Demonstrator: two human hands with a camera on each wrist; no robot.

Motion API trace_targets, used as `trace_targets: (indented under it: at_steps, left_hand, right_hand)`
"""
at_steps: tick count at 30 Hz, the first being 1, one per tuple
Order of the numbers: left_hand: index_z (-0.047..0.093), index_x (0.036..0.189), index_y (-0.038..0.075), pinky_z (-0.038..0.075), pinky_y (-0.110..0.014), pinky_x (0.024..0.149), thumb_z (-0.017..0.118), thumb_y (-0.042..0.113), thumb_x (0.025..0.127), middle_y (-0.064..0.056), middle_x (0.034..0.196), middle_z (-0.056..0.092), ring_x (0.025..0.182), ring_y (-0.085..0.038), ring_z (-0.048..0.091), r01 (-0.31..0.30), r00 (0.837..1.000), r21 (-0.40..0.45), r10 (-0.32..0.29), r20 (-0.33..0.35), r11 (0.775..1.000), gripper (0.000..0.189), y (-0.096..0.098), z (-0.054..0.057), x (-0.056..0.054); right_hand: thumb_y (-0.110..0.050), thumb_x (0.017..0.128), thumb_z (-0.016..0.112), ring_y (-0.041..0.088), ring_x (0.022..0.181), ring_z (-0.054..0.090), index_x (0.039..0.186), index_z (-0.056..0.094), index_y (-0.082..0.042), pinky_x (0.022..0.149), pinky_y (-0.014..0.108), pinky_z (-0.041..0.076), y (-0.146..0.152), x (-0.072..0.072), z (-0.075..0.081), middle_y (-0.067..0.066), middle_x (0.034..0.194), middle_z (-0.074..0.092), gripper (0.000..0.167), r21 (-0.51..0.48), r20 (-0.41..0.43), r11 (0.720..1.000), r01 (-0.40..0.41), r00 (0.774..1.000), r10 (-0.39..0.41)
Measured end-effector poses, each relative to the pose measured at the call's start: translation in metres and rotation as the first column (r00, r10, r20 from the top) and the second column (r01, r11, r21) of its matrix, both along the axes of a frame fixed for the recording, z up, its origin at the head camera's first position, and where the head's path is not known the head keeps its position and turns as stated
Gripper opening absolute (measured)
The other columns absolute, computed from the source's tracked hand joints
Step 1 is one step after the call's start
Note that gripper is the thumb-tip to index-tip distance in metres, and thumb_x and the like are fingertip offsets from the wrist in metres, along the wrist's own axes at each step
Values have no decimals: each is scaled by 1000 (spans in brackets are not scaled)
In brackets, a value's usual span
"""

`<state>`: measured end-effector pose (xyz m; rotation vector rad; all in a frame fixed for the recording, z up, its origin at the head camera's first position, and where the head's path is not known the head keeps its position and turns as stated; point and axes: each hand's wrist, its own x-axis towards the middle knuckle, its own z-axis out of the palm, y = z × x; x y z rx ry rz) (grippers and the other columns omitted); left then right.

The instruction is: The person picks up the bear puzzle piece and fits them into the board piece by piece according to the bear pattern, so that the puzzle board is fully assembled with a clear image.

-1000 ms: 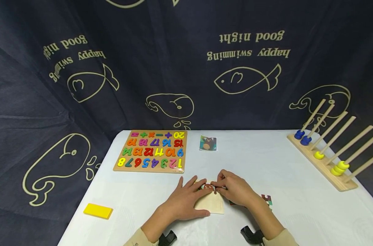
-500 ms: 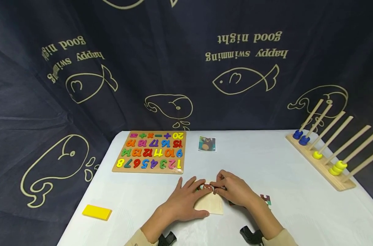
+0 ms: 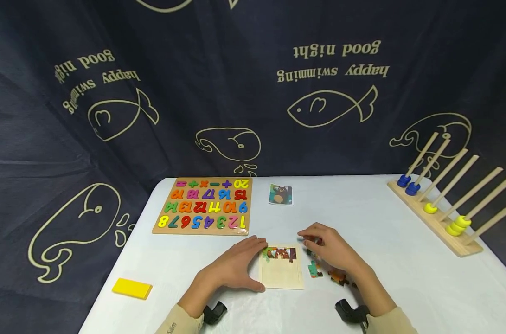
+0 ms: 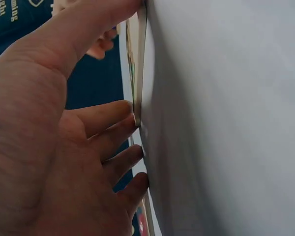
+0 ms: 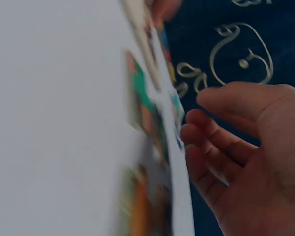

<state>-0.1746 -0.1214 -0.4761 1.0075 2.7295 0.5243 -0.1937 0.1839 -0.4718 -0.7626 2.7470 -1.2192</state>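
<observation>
A square wooden jigsaw tray (image 3: 281, 277) lies on the table, with bear-picture puzzle pieces (image 3: 281, 253) along its far edge and bare wood on the near side. My left hand (image 3: 236, 263) rests at the tray's left side, fingers and thumb spread around its corner; the left wrist view shows fingertips at the tray (image 4: 138, 78). Right of the tray, my right hand (image 3: 331, 247) hovers over loose pieces, its fingers loosely bent and nothing seen between them. A green jigsaw piece (image 3: 314, 269) and an orange-brown piece (image 3: 338, 278) lie beside it; other pieces are partly hidden under that hand.
Beyond the tray lies a small bear picture card (image 3: 281, 194). A number puzzle board (image 3: 202, 206) sits at the back left, a yellow block (image 3: 132, 288) at the left. On the right stands a wooden peg abacus (image 3: 438, 215) with blue and yellow beads.
My right hand has left the puzzle piece at the tray's top right and moved right, over the loose pieces. My left hand has slid left off the tray's face, uncovering the placed pieces.
</observation>
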Motion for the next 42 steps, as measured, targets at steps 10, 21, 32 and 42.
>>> trace_targets:
  at_steps: [10,21,32,42]
  left_hand:
    - [36,149,13,24,-48,111,73,68,67,4,155,29,143,-23,19,-6,1000,-19,6,-16,1000,106,-1,0,0]
    - [36,149,12,23,-50,111,72,68,68,2,155,29,143,-23,19,-1,1000,-10,1,-11,1000,105,0,-1,0]
    - [35,150,13,22,-50,112,70,71,68,3,155,27,143,-23,18,2,1000,-20,-2,0,1000,106,0,-2,-1]
    - [37,149,14,23,-51,111,56,62,87,4,152,33,143,-24,21,-33,999,36,32,24,999,81,-1,-4,-2]
  right_hand:
    - [-17,79,79,12,72,46,108,70,-10,60,25,42,22,0,4,-5,86,54,30,237,26,971,2,1000,-8]
    - [-18,76,76,9,69,48,97,71,-14,61,27,43,15,2,4,-9,80,53,22,294,1,953,78,997,-82]
    - [-18,79,74,9,72,50,103,71,-18,61,24,45,-15,12,8,-10,86,54,24,214,-39,975,-54,997,63]
    - [-17,77,72,2,66,47,102,73,-16,57,22,43,-54,14,5,-12,85,54,26,257,-68,956,-143,984,166]
